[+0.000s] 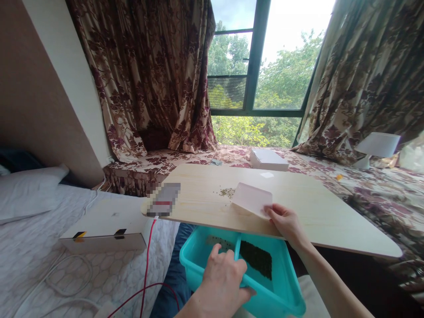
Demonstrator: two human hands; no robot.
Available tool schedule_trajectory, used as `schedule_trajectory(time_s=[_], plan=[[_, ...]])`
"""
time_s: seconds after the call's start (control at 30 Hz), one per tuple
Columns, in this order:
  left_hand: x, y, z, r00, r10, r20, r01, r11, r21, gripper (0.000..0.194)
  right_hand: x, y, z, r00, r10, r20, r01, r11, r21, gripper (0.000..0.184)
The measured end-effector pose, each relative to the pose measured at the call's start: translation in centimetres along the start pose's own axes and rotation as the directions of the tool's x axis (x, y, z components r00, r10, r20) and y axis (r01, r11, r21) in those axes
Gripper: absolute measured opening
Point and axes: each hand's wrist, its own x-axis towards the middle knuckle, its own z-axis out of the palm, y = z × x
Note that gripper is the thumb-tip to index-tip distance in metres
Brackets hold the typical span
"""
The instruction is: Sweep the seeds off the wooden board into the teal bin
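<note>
My right hand (284, 218) pinches the near right corner of a thin pale plastic sheet (253, 198), which leans on the tabletop. Beside the sheet's left edge lies a small scatter of brownish grains (227, 192). Below the table edge is a teal divided bin (288, 282). My left hand (223, 276) grips its near rim by the divider, thumb outside and fingers curled inward. A dark mass of small grains (258, 258) covers part of the bin's right compartment. A few grains show in the left one, partly hidden by my hand.
The light wooden table (331, 212) has rounded corners. A blurred-out phone-like device (165, 199) with a red cable (147, 265) lies at its left end. A white box (109, 225) sits on the bed; another white box (269, 159) and a lamp (377, 145) stand behind.
</note>
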Motion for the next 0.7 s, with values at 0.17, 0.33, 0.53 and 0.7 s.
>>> schedule_trajectory(time_s=[0.17,0.33,0.53,0.7], plan=[[0.1,0.0,-0.3,1.0,-0.005,0.002,0.005,1.0,-0.006,0.034,-0.7,-0.6,0.1,0.997,0.008,0.073,-0.008,1.0,0.01,0.028],[0.2,0.1,-0.5,1.0,-0.007,-0.005,0.007,1.0,0.0,0.035,-2.2,-0.9,0.9,0.99,0.017,0.139,-0.027,0.997,0.068,0.031],[0.1,-0.1,-0.1,0.999,-0.035,-0.032,0.034,0.999,-0.024,0.034,-3.7,-2.0,1.0,0.96,0.028,0.279,-0.051,0.996,0.076,0.032],[-0.4,-0.9,0.4,0.994,-0.091,-0.056,0.087,0.994,-0.071,0.031,-1.7,-1.5,-0.5,0.999,0.033,0.039,-0.038,0.992,0.123,0.03]])
